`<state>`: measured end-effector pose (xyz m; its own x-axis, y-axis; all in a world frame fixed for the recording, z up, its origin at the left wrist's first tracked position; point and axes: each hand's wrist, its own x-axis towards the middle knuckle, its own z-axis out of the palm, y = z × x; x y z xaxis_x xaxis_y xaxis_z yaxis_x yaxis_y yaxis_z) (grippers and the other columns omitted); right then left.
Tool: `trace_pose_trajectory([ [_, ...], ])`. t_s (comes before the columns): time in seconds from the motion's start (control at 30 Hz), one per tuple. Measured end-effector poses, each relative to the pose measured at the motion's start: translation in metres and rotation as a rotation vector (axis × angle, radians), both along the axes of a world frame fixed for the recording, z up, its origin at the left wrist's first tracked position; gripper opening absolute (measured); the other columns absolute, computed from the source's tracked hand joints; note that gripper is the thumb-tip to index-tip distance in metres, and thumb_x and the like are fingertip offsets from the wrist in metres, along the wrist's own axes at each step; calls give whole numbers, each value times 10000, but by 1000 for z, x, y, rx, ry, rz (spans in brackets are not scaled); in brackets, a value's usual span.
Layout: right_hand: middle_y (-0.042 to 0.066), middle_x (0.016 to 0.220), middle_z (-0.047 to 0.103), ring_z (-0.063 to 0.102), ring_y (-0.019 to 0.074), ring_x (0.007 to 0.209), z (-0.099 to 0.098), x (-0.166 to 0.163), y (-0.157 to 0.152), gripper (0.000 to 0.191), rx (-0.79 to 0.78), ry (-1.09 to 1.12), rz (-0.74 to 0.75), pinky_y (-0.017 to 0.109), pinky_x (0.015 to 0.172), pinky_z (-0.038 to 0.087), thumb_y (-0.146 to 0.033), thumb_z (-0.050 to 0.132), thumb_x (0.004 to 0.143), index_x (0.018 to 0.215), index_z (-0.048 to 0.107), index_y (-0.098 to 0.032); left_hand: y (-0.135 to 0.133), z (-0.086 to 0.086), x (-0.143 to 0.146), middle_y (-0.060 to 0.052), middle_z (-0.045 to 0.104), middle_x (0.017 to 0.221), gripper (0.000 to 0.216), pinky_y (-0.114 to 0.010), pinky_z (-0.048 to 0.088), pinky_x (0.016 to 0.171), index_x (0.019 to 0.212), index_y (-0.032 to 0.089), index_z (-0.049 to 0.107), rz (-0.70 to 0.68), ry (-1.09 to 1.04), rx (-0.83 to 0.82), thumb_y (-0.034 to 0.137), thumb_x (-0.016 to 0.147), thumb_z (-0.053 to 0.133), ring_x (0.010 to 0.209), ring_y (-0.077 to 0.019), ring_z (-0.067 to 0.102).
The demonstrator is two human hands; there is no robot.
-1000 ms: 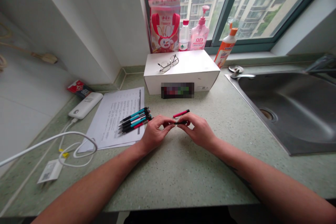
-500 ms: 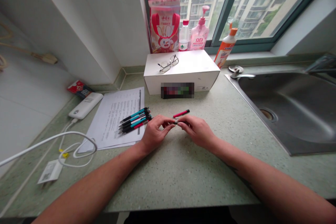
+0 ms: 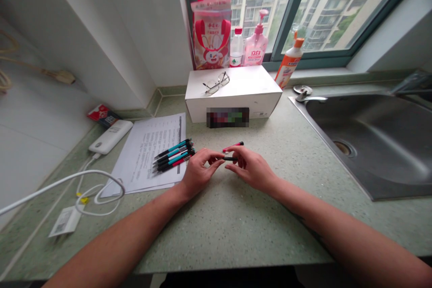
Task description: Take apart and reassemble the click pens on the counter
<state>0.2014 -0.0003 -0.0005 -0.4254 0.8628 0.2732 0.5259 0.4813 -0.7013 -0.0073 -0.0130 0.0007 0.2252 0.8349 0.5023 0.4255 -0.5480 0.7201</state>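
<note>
A small black pen part (image 3: 230, 159) is pinched between the thumb and fingers of my left hand (image 3: 199, 170), just above the counter. At its other end, my right hand (image 3: 254, 168) has thumb and index finger spread apart; whether a fingertip touches the part I cannot tell. Behind the right fingers, a red pen barrel with a black end (image 3: 233, 146) lies on the counter, partly covered by the hand. Left of my left hand, several click pens (image 3: 173, 155) in blue, black, white and red lie side by side on printed sheets (image 3: 135, 157).
A white box (image 3: 232, 82) with eyeglasses (image 3: 216, 83) on top stands behind my hands. The steel sink (image 3: 371, 144) is at right. A power bank (image 3: 110, 137), a white cable (image 3: 101, 171) and a charger (image 3: 66, 220) lie at left. Bottles and a bag (image 3: 212, 36) stand by the window.
My right thumb and index finger have parted from their pinch, and more of the black part shows. The left hand keeps its pinch in nearly the same place.
</note>
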Motion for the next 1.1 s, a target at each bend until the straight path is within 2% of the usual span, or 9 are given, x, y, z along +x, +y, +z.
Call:
trace_pose_trajectory([
  [0.13,34,862,712,625,149,691,1,1,0,158,18,16,-8,286,634,469,-333,603,960,1041,644,-205,0,0,0,-44,727,840,113,-287,538,684,972,186,727,-7,-3,-1,282,922,693,716,-152,648],
  [0.2,45,899,723,645,161,746,1,1,0,188,31,-7,5,302,679,481,-351,540,1000,980,664,-211,0,0,0,-47,734,853,117,-289,538,686,973,187,727,-7,1,-7,287,924,691,719,-153,649],
  [0.4,28,884,710,598,131,621,1,0,0,295,-15,-6,-14,277,592,463,-344,657,919,1178,610,-208,0,-1,0,-42,718,809,140,-287,533,675,967,184,728,10,12,-1,312,931,683,699,-151,643],
  [0.5,30,848,709,609,141,655,1,0,0,159,11,-12,-23,279,606,454,-336,609,953,1041,638,-208,0,0,0,-41,724,823,132,-286,535,676,967,189,728,2,4,2,308,931,685,707,-151,645],
  [0.6,47,894,720,639,161,744,2,1,1,224,34,-33,3,300,673,469,-361,507,1014,952,663,-213,0,1,0,-46,735,853,125,-284,537,685,967,190,728,-4,-5,-4,302,928,690,723,-151,650],
  [0.73,35,914,705,602,137,653,3,0,0,251,-5,-7,-3,287,620,460,-360,614,951,1150,628,-207,0,-1,0,-43,729,833,125,-284,528,676,967,187,731,5,0,3,299,929,688,708,-151,646],
  [0.87,30,857,702,598,145,653,3,0,-1,158,-3,-12,-22,286,604,443,-339,608,954,1030,629,-203,0,-1,0,-46,734,844,132,-291,533,691,967,189,731,7,9,-5,308,930,687,728,-158,656],
  [0.97,51,910,719,639,172,759,3,1,0,207,13,-33,-3,307,676,467,-362,523,1008,953,655,-211,0,-1,0,-52,748,873,146,-297,539,709,965,192,734,7,12,-11,326,931,685,747,-164,664],
  [1.1,42,917,715,616,151,681,2,1,0,221,-17,-3,-2,296,642,464,-363,600,967,1116,642,-205,0,0,0,-48,744,848,152,-297,530,699,970,190,738,5,8,-9,328,932,686,738,-164,663],
])
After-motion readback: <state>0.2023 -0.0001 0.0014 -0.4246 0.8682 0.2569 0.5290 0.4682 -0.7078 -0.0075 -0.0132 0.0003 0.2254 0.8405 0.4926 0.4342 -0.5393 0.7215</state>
